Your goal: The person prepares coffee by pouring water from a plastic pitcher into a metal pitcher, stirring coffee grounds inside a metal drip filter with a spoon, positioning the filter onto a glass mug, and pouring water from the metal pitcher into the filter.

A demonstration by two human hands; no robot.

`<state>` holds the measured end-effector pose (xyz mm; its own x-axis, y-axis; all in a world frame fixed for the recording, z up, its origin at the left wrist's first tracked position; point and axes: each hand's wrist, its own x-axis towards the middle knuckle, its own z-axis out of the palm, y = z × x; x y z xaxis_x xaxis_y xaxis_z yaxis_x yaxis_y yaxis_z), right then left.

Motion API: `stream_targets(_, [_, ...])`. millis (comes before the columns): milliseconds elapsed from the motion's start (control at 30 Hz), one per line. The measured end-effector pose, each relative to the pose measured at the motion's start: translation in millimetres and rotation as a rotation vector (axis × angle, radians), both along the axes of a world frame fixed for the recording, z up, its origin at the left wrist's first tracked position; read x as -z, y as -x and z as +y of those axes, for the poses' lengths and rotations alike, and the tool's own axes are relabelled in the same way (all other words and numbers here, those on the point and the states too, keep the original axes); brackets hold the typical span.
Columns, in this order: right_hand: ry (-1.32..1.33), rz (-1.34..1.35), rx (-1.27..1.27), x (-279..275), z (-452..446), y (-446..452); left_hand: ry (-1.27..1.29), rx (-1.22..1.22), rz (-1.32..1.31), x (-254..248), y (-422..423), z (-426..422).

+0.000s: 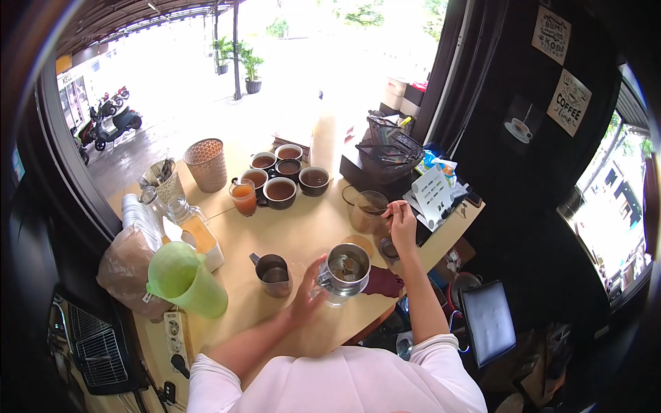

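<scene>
My left hand (308,297) has its fingers around the side of a metal drip filter (348,266), which sits on top of a clear glass (337,299). Dark bits and liquid show inside the filter. Over a clear jar (368,215) at the right of the table, my right hand (399,217) is closed, thumb and fingers pinched at the jar's rim; what it grips is too small to name. A small metal pitcher (274,275) stands to the left of my left hand. A round dark lid (389,249) lies below the jar.
Several dark cups of brown drink (280,193) stand at the back beside a glass of orange drink (244,197). A green pitcher (186,279) and a wicker cup (205,165) are on the left. A black basket (392,148) and a white card (432,196) are at the right.
</scene>
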<state>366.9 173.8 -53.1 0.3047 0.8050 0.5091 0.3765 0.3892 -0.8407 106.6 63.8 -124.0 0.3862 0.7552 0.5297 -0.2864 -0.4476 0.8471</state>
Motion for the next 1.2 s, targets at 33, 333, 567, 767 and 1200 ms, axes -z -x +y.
stream_targets(33, [0.018,0.031,-0.011,-1,-1,0,-0.002,-0.006,0.005,0,0,0])
stream_targets(333, [-0.010,0.165,0.001,-9,-10,-1,-0.019,-0.015,0.019,-3,0,0])
stream_targets(567, [-0.038,0.126,0.022,-8,-12,-4,-0.011,-0.019,0.011,0,-1,1])
stream_targets(767, [-0.044,0.138,0.032,-9,-14,-2,-0.007,-0.018,0.011,1,0,1])
stream_targets(1200, [-0.195,0.151,-0.103,-28,-67,13,-0.038,-0.036,-0.002,-3,-1,-2])
